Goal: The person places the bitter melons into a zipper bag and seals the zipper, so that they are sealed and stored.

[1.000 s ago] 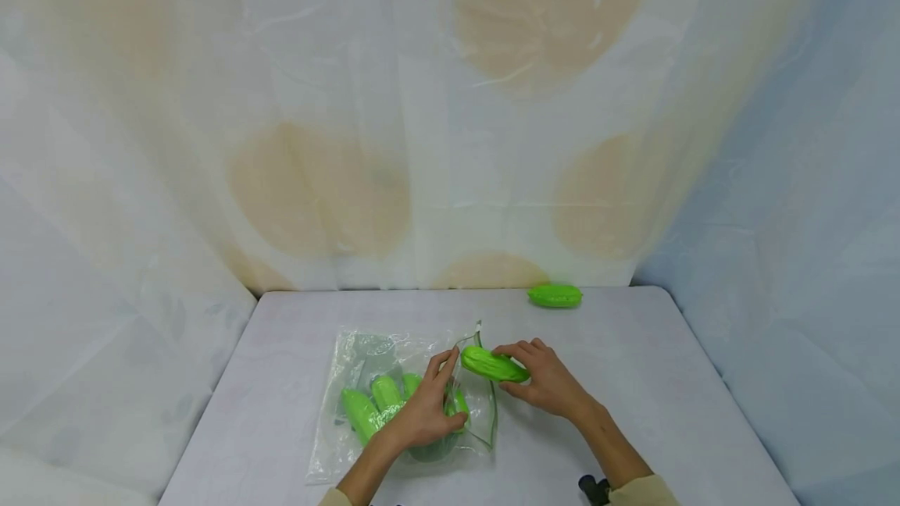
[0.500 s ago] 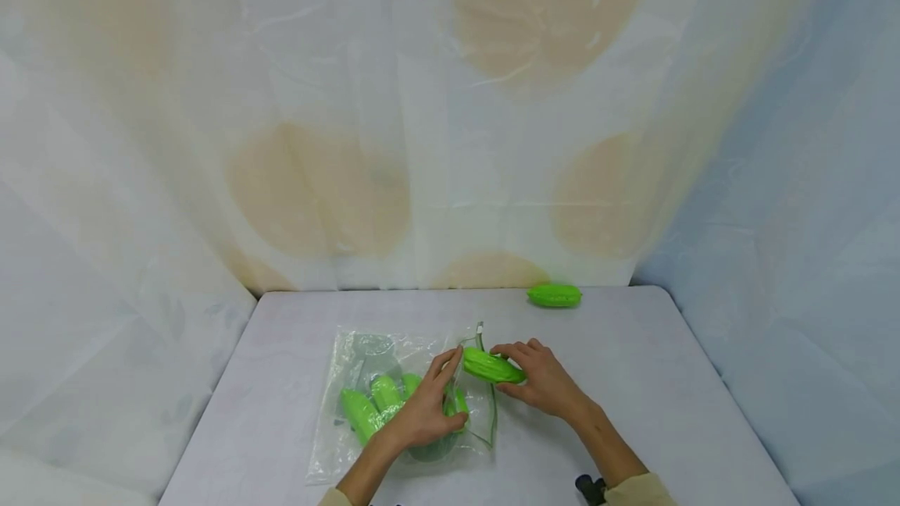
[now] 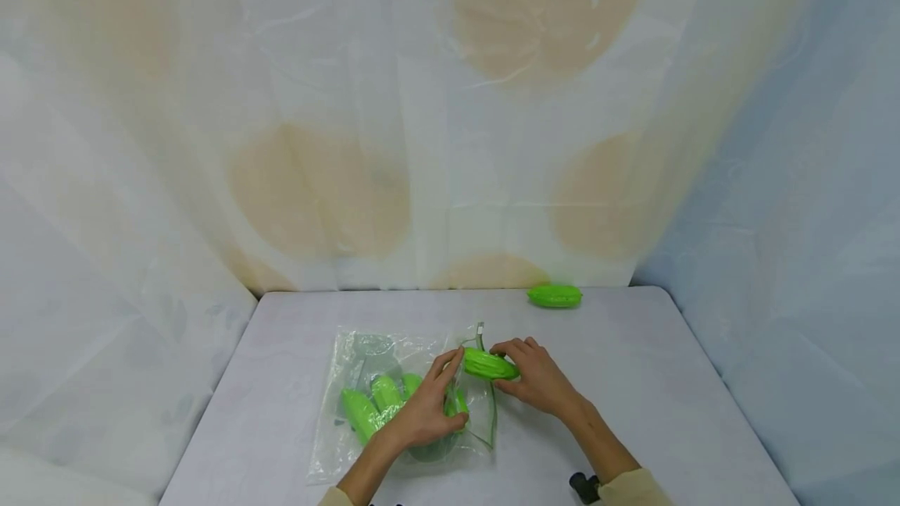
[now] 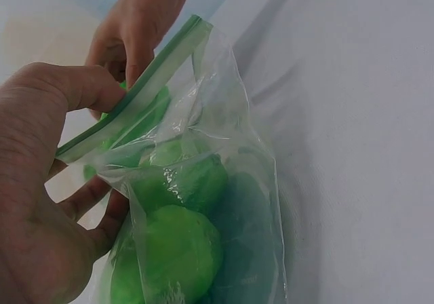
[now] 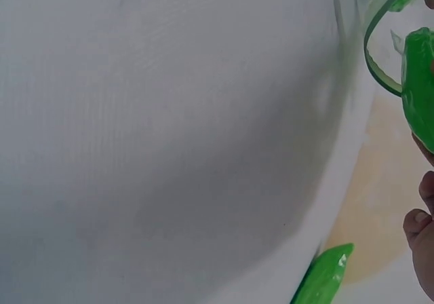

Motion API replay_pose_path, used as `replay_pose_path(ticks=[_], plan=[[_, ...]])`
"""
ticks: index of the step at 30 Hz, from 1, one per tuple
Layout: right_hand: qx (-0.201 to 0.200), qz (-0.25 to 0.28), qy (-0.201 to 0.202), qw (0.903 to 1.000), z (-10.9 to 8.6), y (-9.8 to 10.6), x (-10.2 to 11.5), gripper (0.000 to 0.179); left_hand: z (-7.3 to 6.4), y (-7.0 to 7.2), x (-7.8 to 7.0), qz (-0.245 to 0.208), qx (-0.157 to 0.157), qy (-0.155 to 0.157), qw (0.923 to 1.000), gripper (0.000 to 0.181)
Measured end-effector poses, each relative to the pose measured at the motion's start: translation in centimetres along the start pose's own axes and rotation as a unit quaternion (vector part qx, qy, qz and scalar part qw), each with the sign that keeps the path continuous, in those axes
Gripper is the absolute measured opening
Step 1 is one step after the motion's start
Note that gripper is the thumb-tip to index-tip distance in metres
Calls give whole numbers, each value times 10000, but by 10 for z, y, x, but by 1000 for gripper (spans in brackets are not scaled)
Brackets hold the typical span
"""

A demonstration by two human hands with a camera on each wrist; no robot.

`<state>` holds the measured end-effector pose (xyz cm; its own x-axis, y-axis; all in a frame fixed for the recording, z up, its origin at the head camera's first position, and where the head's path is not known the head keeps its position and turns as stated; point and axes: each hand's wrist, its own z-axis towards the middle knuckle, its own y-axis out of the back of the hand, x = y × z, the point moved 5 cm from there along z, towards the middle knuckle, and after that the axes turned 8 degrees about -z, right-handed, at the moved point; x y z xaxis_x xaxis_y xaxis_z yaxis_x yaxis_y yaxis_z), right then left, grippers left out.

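A clear zip bag (image 3: 330, 451) with a green zip edge lies on the table, several bright green bitter melons (image 3: 360, 415) inside it. My left hand (image 3: 425, 412) grips the bag at its mouth; in the left wrist view the thumb hooks over the green zip edge (image 4: 152, 73). One ridged green bitter melon (image 3: 485, 364) is pinched between the thumb and fingers of my right hand (image 3: 537, 383). Its left end sits at the bag's mouth, close to the left fingertips. How far it reaches inside, I cannot tell. The right wrist view shows only part of that melon (image 5: 417, 93).
Another green bitter melon (image 3: 555, 296) lies at the back edge of the white table (image 3: 633, 381). Patterned curtains (image 3: 422, 139) hang behind and at both sides. A dark device (image 3: 585, 486) is by the right wrist.
My right hand has shifted slightly left, bringing the bitter melon a little farther toward the bag's mouth. The left hand and the bag have hardly moved.
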<state>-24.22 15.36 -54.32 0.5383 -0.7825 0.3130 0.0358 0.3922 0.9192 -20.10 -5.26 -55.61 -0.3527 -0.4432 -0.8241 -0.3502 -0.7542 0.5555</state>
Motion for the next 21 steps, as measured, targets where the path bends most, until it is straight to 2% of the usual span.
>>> replay_pose_path(ticks=[11,14,21], plan=[[-353,-532,281,9976,5,-7,6,59,1,-1,1,-34,33,-28,10000,109],[-276,-605,138,9977,5,-9,6,63,1,-1,1,-42,23,-47,10000,109],[-156,-329,-394,9986,4,-9,2,65,1,0,-1,-30,16,-90,10000,107]])
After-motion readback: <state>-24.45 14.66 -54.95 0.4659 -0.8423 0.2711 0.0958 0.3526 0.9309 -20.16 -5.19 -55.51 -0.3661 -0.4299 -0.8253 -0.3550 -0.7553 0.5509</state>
